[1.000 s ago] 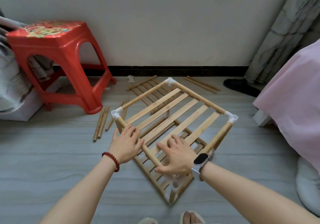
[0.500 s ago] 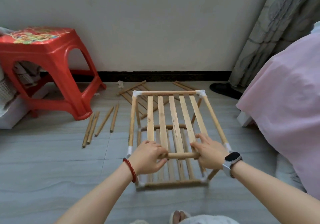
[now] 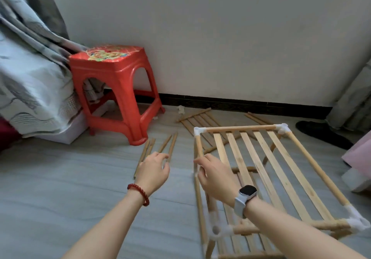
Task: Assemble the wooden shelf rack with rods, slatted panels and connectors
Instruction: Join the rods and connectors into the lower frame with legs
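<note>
Grey floor (image 3: 60, 188), red stool (image 3: 114, 90), loose rods (image 3: 158, 150), rack (image 3: 261, 168); both hands' fingers relaxed, empty

A red plastic stool (image 3: 112, 82) stands beside grey patterned bedding (image 3: 26, 74).

One red stool (image 3: 112, 84); four loose rods (image 3: 158, 151) beside it; one rack (image 3: 261, 178), top panel of five slats; two hands; one slatted panel (image 3: 200, 119) flat by the wall.
</note>
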